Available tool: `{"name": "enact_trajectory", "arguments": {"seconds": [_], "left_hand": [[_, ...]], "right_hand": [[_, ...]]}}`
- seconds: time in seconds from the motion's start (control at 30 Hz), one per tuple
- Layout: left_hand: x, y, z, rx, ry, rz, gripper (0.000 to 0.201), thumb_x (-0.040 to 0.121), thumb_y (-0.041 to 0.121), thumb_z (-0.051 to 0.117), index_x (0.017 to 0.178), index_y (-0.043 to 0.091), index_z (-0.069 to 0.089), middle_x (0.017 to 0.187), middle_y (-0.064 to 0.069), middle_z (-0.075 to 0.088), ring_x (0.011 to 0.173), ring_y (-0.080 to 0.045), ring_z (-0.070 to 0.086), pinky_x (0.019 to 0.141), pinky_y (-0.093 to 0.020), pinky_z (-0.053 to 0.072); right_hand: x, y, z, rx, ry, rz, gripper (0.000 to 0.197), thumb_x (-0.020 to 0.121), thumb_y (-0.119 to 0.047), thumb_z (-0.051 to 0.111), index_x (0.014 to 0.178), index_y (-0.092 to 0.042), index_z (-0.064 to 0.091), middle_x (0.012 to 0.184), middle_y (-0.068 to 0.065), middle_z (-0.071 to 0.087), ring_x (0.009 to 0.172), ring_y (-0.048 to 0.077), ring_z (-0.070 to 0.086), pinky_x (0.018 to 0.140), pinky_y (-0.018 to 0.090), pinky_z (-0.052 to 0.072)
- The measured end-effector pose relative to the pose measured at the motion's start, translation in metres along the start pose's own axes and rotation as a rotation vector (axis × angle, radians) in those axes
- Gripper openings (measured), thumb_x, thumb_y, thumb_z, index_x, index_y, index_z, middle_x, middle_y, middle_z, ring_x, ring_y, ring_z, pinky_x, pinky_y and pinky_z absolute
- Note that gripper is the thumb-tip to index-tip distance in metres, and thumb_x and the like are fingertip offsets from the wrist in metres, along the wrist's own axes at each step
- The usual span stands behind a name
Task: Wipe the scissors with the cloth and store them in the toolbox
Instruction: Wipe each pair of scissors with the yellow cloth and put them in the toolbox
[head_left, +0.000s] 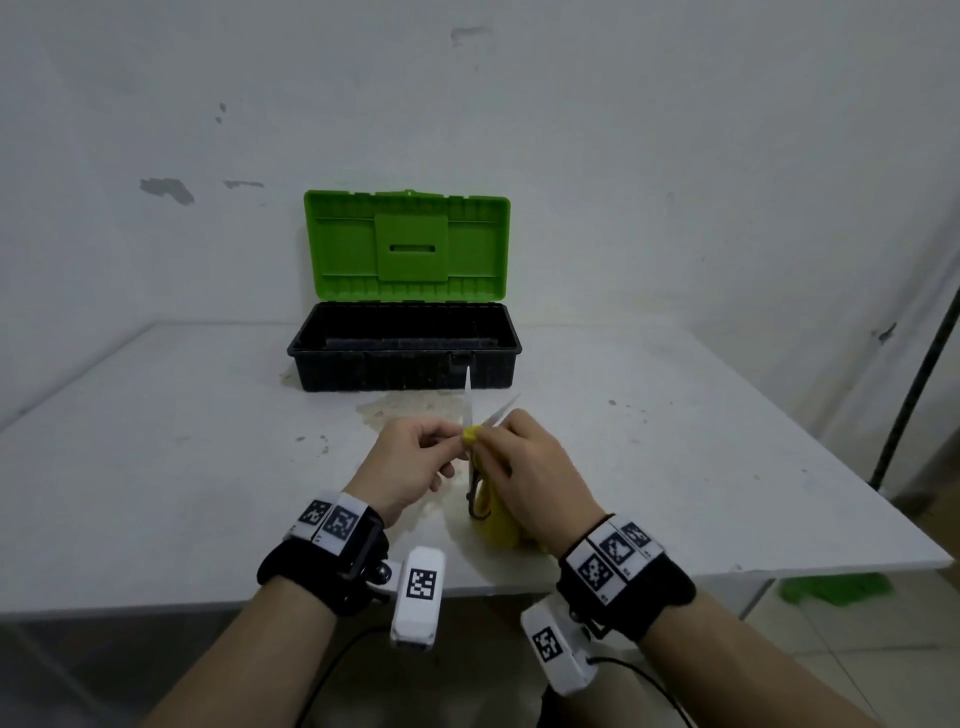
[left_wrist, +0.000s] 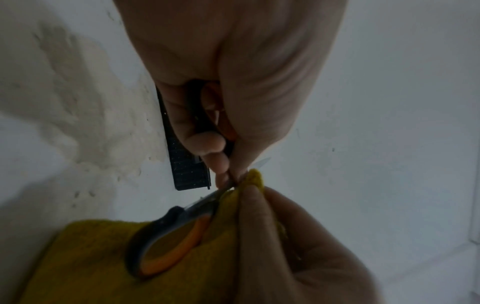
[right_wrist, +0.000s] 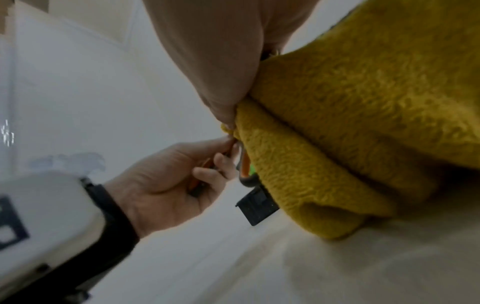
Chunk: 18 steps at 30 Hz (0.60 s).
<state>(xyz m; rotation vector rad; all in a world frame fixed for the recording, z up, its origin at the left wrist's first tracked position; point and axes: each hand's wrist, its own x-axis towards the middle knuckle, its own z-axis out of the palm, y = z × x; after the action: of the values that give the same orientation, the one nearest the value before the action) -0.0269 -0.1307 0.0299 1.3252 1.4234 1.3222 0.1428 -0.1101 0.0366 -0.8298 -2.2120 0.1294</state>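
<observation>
Fuzzy yellow cloth (head_left: 496, 512) wraps the steel scissors (head_left: 469, 410), blades splayed at frame centre. Left hand (head_left: 410, 460) fingers curl through 1 handle; right hand (head_left: 535, 475) pinches cloth onto a blade. Ribbed plastic toolbox (head_left: 405, 345) sits open above.

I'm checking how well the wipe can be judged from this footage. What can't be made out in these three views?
- Head view: where the cloth meets the scissors, hidden by the right hand.
- Head view: toolbox floor, hidden by its front wall.
- Left wrist view: one scissor handle, mostly covered by the left hand.
- Right wrist view: blades, hidden behind cloth; picture blurred.
</observation>
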Motion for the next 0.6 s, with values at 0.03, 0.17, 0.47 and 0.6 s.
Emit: {"name": "enact_trajectory", "arguments": {"seconds": [0.03,0.17,0.47,0.6], "left_hand": [[0.0,0.0,0.001,0.001,-0.008,-0.004,0.008,0.091,0.012,0.069,0.093,0.008,0.075,0.072,-0.001,0.071,0.058,-0.01,0.056,0.046,-0.022,0.043],[-0.003,-0.005,0.0,-0.027,0.014,-0.043,0.006,0.09,0.007,0.069,0.094,0.005,0.073,0.076,-0.008,0.071,0.059,-0.013,0.055,0.045,-0.022,0.042],[-0.002,0.0,0.004,0.048,-0.021,0.035,0.009,0.092,0.01,0.067,0.094,0.011,0.075,0.071,0.001,0.071,0.059,-0.009,0.055,0.048,-0.022,0.044],[-0.003,-0.005,-0.001,0.097,-0.009,0.043,0.008,0.091,0.013,0.068,0.094,0.015,0.075,0.078,-0.005,0.072,0.061,-0.01,0.057,0.05,-0.022,0.045]], "right_hand": [[0.0,0.004,0.002,-0.004,-0.003,0.004,0.012,0.093,-0.016,0.06,0.096,-0.01,0.071,0.087,0.001,0.052,0.073,0.01,0.049,0.069,0.011,0.035],[0.016,0.035,-0.007,-0.012,0.107,0.187,0.014,0.092,-0.016,0.062,0.097,-0.01,0.073,0.084,0.001,0.05,0.07,0.018,0.054,0.068,0.029,0.048],[0.002,0.008,-0.001,-0.02,-0.013,0.047,0.015,0.096,-0.02,0.057,0.097,-0.012,0.07,0.087,0.001,0.049,0.072,0.017,0.052,0.067,0.031,0.049],[0.02,0.031,-0.011,-0.039,0.076,0.232,0.021,0.096,-0.023,0.057,0.094,-0.01,0.072,0.085,0.001,0.049,0.071,0.018,0.053,0.071,0.035,0.05]]}}
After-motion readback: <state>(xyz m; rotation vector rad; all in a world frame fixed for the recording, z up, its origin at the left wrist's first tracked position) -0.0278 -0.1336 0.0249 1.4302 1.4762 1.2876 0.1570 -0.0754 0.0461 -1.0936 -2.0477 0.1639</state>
